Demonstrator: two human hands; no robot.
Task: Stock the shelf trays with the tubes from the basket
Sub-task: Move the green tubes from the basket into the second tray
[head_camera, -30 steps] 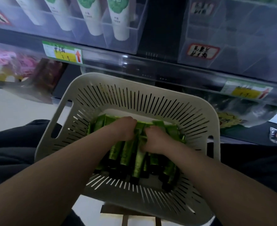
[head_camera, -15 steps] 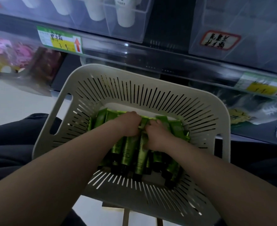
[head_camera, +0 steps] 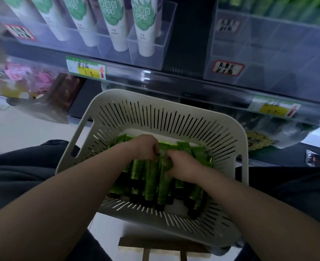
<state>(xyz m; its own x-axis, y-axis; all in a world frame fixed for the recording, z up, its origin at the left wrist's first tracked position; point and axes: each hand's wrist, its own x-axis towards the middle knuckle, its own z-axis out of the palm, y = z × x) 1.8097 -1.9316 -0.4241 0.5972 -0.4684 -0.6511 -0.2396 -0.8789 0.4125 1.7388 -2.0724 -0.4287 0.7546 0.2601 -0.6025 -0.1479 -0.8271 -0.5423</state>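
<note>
Far to the left of the hands, on a lower shelf, lie some pink packets point(head_camera: 20, 78), which are blurred and do not belong to this job. Above the hands and to the left, a clear tray point(head_camera: 147, 53) holds white tubes point(head_camera: 142, 25) standing cap down in separate lanes. A price tag point(head_camera: 85, 69) sits on the shelf edge below it.

The left hand point(head_camera: 146, 147) is inside the basket point(head_camera: 174, 102). Its fingers are curled down over the flat far ends of the tubes point(head_camera: 150, 182), and it seems to grip a few together. The tubes, green ones, lie side by side under both hands with their dark caps toward the person. I judge this makes it easy to gather them in a bunch by the flat ends. The basket rests across the person's lap (perhaps also on a low stool, which is only partly seen), close under the shelf, so the reach upward is short.

The right hand point(head_camera: 181, 164), just beside the left, is curled too and pinches a tube near its upper part. How many it holds I cannot tell.

Above the hands and to the right is a second clear tray point(head_camera: 268, 53) with a handwritten label point(head_camera: 227, 68). Green shapes show at its top, so this is probably the destination. The step in hand is gathering, and no tube is lifted out yet.
</note>
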